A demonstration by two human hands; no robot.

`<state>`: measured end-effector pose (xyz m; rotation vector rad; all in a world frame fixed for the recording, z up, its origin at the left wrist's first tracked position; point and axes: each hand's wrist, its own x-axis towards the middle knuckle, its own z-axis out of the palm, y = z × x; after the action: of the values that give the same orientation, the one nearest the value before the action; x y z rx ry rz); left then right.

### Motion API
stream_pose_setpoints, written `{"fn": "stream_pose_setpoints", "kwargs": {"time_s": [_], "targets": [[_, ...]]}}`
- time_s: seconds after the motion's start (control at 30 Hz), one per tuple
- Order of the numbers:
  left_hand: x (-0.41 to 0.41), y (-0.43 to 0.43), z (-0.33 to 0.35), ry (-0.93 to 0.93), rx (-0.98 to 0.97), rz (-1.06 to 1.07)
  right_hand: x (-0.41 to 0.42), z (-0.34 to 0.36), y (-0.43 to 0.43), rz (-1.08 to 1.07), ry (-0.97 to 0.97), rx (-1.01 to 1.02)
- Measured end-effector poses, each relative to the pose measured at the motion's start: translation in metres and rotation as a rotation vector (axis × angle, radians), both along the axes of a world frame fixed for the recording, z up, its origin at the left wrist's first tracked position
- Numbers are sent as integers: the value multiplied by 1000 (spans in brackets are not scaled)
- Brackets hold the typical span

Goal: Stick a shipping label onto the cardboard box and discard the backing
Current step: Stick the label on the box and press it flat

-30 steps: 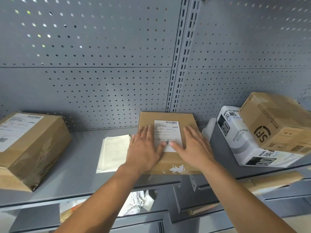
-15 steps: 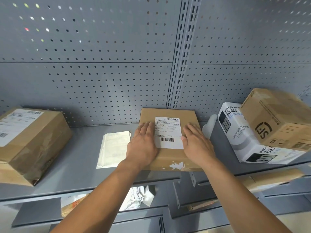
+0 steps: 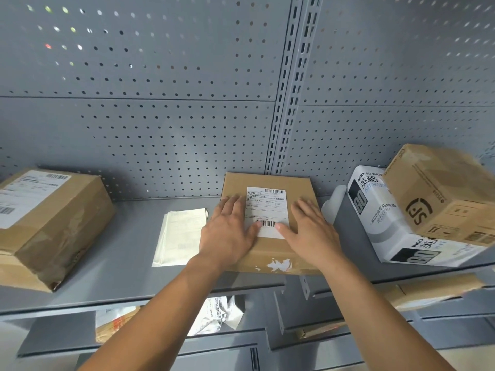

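A flat cardboard box (image 3: 278, 253) lies on the grey shelf (image 3: 128, 279), against the pegboard. A white shipping label (image 3: 266, 207) with barcodes lies flat on its top. My left hand (image 3: 229, 231) rests palm down on the box at the label's left side, its thumb on the label's lower left corner. My right hand (image 3: 312, 231) lies flat at the label's right side, its thumb touching the lower right corner. A pale sheet, possibly backing paper (image 3: 180, 232), lies on the shelf just left of the box.
A larger labelled cardboard box (image 3: 51, 226) stands at the left of the shelf. At the right a white printed pack (image 3: 385, 220) leans with a brown box (image 3: 444, 194) on it. Lower shelves hold parcels (image 3: 214, 314). The pegboard wall (image 3: 160, 116) closes the back.
Both hands have slid apart and back along the label; the thumbs now press its lower corners. The view has tilted slightly.
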<state>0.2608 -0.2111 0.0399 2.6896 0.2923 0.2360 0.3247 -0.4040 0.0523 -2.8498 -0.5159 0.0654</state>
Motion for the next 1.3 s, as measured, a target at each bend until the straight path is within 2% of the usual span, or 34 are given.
{"fn": "stream_pose_setpoints", "kwargs": {"time_s": [0.27, 0.43, 0.73, 1.17, 1.3], "targets": [[1, 6, 2, 8, -44, -34, 2, 1, -5, 19, -9, 66], [4, 4, 16, 27, -31, 11, 2, 7, 4, -47, 3, 38], [22, -4, 16, 54, 166, 116, 7, 7, 23, -146, 0, -34], [21, 3, 10, -52, 24, 124, 13, -1, 17, -166, -76, 93], [21, 4, 10, -56, 5, 124, 10, -1, 20, -173, -104, 59]]}}
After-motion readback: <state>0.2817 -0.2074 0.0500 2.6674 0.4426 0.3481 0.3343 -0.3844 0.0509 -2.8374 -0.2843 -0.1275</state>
